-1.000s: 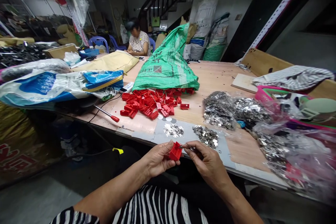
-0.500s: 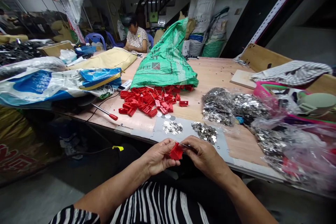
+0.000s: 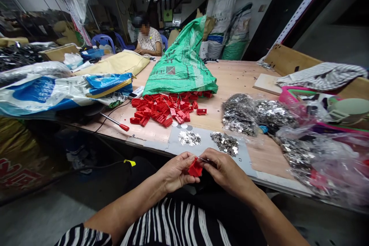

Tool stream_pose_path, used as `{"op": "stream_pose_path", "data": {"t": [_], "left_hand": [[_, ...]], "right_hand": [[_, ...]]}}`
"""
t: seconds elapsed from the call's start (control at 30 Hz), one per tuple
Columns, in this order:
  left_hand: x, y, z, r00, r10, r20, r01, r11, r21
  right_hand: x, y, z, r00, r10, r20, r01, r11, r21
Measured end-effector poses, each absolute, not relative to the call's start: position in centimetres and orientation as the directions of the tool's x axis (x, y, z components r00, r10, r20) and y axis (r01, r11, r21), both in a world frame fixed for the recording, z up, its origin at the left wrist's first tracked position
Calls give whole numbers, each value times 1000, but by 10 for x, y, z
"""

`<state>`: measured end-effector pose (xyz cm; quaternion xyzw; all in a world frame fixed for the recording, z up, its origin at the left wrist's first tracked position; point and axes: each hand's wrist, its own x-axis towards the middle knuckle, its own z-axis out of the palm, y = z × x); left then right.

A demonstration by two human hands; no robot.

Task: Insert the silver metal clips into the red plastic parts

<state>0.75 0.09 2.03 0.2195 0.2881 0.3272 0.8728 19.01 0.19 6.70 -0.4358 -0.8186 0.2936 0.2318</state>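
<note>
Close to my lap, in front of the table edge, my left hand (image 3: 179, 171) grips a small red plastic housing (image 3: 195, 167) between thumb and fingers. My right hand (image 3: 219, 165) is closed in a pinch on a thin metal piece (image 3: 203, 159), whose end lies at the top of the housing. Most of that piece is hidden by my fingers, so its kind is unclear. Beyond my hands a grey mat (image 3: 173, 146) carries a pile of bright metal plates (image 3: 189, 138) and a darker pile of small metal parts (image 3: 225, 144).
Red plastic housings (image 3: 161, 109) spill from a green woven sack (image 3: 181, 73). Clear bags of metal parts (image 3: 240, 113) and a pink basket (image 3: 288, 100) stand to the right. A red-handled rod (image 3: 123, 127) juts out at the left. Another person (image 3: 148, 40) sits across the table.
Both hands stay together at the housing, which has shifted slightly to the right and tilted a little. The view has moved slightly. The piles look the same.
</note>
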Motion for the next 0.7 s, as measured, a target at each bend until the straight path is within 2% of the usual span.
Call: {"op": "stream_pose_path", "data": {"t": [0.13,0.23,0.37,0.53,0.7], "left_hand": [[7,1,17,602,716,-355,-476,678,561],[7,3,17,595,725,-348,-477,666,573],[8,7,14,614,713,-337,-420,657,626],[6,13,9,672,666,-324,-316,653,688],[5,19,2,674,622,-399,-240,695,678]], "right_hand": [[192,4,63,-524,849,67,476,357,-803],[195,6,56,-460,887,46,430,268,-862],[197,11,46,-385,923,-5,434,176,-884],[196,13,33,-422,906,-20,320,128,-939],[193,9,19,-444,894,-49,314,104,-944]]}}
